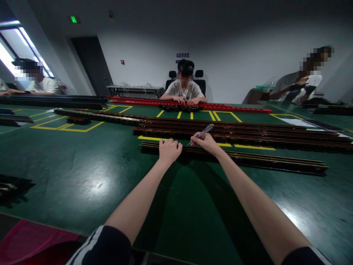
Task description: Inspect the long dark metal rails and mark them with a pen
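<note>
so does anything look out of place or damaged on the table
Nothing stands out; no spill or obvious damage shows. The left hand is on the front strip, the right hand holds a screwdriver. Small flaws would be too dark to tell.

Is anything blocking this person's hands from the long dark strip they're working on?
Nothing visible does. The left hand rests on the dark strip, and the right hand holds a clear-handled tool pointing down at it. More strips lie on the far side, not in between.
</note>
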`<state>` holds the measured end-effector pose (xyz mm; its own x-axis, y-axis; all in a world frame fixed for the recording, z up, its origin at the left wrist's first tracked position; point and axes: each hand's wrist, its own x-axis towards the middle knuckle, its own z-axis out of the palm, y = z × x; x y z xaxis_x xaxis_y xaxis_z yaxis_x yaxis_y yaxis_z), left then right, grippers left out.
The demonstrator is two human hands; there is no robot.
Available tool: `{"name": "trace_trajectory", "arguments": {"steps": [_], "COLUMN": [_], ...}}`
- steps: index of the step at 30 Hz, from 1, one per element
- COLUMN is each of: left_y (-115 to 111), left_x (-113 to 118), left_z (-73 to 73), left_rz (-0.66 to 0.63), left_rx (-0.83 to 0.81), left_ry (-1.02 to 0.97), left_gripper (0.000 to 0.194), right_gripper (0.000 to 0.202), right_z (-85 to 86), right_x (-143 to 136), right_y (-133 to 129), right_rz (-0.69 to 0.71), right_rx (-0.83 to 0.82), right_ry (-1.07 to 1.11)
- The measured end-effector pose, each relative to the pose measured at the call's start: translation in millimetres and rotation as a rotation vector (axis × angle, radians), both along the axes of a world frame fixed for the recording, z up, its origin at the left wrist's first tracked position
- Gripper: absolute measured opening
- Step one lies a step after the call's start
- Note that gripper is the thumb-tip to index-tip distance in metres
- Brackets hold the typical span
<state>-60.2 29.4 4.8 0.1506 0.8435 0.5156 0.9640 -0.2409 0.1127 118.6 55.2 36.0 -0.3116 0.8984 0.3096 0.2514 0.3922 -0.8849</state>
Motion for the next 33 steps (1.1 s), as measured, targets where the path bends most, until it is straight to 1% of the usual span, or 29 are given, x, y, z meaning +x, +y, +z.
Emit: {"name": "trace_trajectory", "arguments": {"steps": [6, 15, 21, 25, 29, 33], "left_y": [2, 4, 4, 4, 3, 3], "left_x": [-1, -10, -11, -11, -11, -12], "left_z": [2.4, 5.8, 4.7, 4.0, 3.4, 2.4], "left_rz": [0.026, 0.084, 0.074, 0.076, 0.077, 0.069], "left_rx": [-0.024, -0.070, -0.067, -0.061, -0.066, -0.059], "left_ry": [-0.008, -0.037, -0.047, -0.044, -0.040, -0.024], "left_gripper": [0.045, 0.043, 0.043, 0.043, 0.043, 0.045], "right_gripper": [0.022, 0.017, 0.018, 0.018, 0.020, 0.021], "right_z": [-0.7, -2.8, -0.1, 0.5, -2.3, -6.9], "right_x": [0, 0, 2, 4, 5, 6], "right_y": [2, 2, 1, 0, 2, 6], "right_rz": [-0.023, -0.042, -0.053, -0.054, -0.072, -0.096], "right_rx": [0.026, 0.016, 0.009, -0.029, -0.059, -0.052], "right_ry": [-0.012, -0.003, -0.007, 0.022, 0.068, 0.088]}}
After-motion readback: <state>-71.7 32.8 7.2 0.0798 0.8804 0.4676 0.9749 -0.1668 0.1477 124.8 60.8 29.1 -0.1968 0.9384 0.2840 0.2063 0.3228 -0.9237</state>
